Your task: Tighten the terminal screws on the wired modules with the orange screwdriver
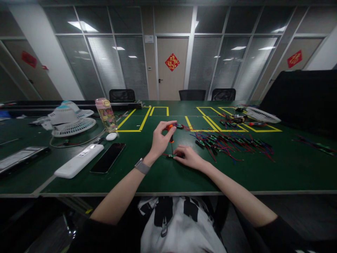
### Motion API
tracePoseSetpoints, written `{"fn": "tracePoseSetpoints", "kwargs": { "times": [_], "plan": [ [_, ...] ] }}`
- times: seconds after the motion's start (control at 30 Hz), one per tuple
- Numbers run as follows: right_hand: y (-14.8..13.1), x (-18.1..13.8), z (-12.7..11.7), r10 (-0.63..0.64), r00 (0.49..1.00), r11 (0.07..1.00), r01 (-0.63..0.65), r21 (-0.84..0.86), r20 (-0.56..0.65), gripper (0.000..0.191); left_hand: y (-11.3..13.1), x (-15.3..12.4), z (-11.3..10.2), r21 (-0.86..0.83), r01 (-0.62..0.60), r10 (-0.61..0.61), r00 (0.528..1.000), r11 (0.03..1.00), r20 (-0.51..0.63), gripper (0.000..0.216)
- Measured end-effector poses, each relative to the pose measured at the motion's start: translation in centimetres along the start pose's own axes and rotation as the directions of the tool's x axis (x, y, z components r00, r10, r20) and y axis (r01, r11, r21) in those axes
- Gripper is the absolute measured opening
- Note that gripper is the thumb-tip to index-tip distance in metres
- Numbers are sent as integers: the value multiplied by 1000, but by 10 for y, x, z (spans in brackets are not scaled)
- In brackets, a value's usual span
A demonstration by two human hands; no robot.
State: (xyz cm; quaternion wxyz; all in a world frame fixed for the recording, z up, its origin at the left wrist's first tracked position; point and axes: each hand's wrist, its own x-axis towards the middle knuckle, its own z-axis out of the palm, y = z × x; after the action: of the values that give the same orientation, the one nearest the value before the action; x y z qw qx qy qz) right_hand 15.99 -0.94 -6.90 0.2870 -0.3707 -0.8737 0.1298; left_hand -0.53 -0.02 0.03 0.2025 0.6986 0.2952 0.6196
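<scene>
My left hand (161,138), with a watch on its wrist, is closed around the orange handle of a screwdriver (171,135). The screwdriver stands upright, its thin shaft pointing down at a small green circuit board (170,156) on the table. Whether the tip touches the board is too small to tell. My right hand (188,156) rests on the table with its fingers pinched at the board's right end. Another small circuit board (180,125) with red wires lies just beyond my left hand. To the right spreads a pile of wired circuit boards (226,141).
A black phone (108,158), a white power bank (79,161) and a white oval case (111,136) lie left of my hands. Behind them stand a drink bottle (106,115) and white fan parts (68,119). A dark screen-like panel (302,102) rises at the right.
</scene>
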Motion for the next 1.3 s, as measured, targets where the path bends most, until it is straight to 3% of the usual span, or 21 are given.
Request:
{"fn": "tracePoseSetpoints", "kwargs": {
  "times": [0.1, 0.27, 0.47, 0.7, 0.9, 1.17, 1.3],
  "plan": [
    [0, 0, 0, -3, 1000, 1000, 3, 0, -2, 9, 0, 1, -1, 16, -9, 9, 1000, 1000, 3, 26],
    [-1, 0, -1, 3, 1000, 1000, -3, 4, 2, 10, 2, 0, -1, -101, 32, -28, 999, 994, 36, 31],
    [-2, 0, -2, 0, 1000, 1000, 0, 2, -2, 10, 1, 0, -1, 49, -7, 11, 997, 999, -77, 21],
    [-3, 0, -1, 1, 1000, 1000, -1, -2, -2, 9, 0, 1, 0, -97, 59, -58, 998, 994, 13, 31],
    [-4, 0, -2, 0, 1000, 1000, 0, -2, -1, 10, 1, 0, 0, 36, -12, 13, 999, 999, -38, 24],
    [-3, 0, -2, 0, 1000, 1000, 0, 5, 1, 9, -1, 0, -1, -132, 25, -15, 997, 991, 81, 35],
    [-4, 0, -3, 1, 1000, 1000, -1, 12, -1, 10, 2, 0, 0, -44, 5, -3, 999, 999, 40, 29]
  ]
}}
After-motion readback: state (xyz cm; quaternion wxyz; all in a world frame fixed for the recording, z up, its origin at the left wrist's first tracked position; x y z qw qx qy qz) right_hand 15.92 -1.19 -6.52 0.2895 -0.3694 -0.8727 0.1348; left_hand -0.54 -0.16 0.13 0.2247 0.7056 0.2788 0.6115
